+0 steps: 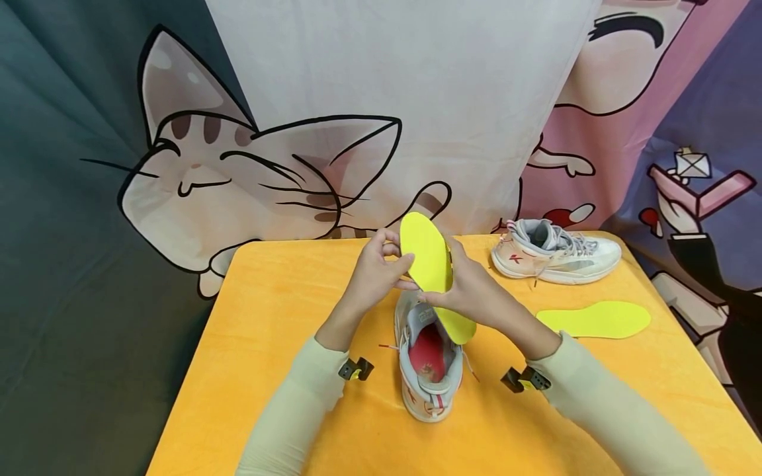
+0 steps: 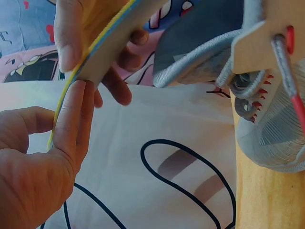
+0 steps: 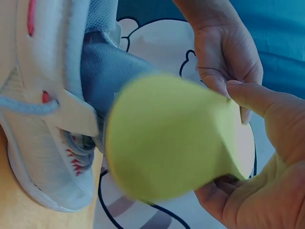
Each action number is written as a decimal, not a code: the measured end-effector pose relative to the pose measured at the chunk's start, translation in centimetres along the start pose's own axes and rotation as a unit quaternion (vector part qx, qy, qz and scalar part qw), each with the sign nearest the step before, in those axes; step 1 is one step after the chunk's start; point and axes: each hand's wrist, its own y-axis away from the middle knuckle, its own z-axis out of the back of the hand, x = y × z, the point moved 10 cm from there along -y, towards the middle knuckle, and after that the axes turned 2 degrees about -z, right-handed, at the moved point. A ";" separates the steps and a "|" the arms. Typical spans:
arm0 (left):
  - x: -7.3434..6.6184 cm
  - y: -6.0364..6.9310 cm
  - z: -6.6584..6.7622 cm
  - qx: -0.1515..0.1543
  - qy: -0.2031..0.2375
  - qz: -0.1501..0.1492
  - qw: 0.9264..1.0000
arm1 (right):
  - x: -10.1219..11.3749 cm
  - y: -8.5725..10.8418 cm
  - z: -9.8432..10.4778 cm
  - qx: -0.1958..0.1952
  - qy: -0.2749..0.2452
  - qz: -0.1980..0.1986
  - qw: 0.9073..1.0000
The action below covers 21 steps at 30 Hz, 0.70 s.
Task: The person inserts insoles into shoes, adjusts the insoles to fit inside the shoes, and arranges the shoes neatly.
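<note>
Both hands hold one yellow insole (image 1: 424, 254) above a white shoe (image 1: 430, 390) in the head view. The left hand (image 1: 381, 264) pinches its far part between thumb and fingers. At its middle, the right hand (image 1: 470, 284) grips the edges, and the insole bends there. The near end of the insole hangs beside the shoe's opening, partly over it. Red shows inside the shoe. In the left wrist view the insole (image 2: 102, 52) is edge-on, its underside grey. The right wrist view shows the yellow face of the insole (image 3: 162, 138), slightly blurred.
A second white shoe (image 1: 559, 254) stands at the back right of the yellow table (image 1: 286, 317). Another yellow insole (image 1: 595, 320) lies flat in front of it. Behind the table hangs a printed cloth (image 1: 464, 79) with cartoon figures.
</note>
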 end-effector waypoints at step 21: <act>0.3 0.0 0.4 -0.005 0.021 0.010 1.000 | 0.7 -0.6 1.2 0.036 0.108 0.028 0.993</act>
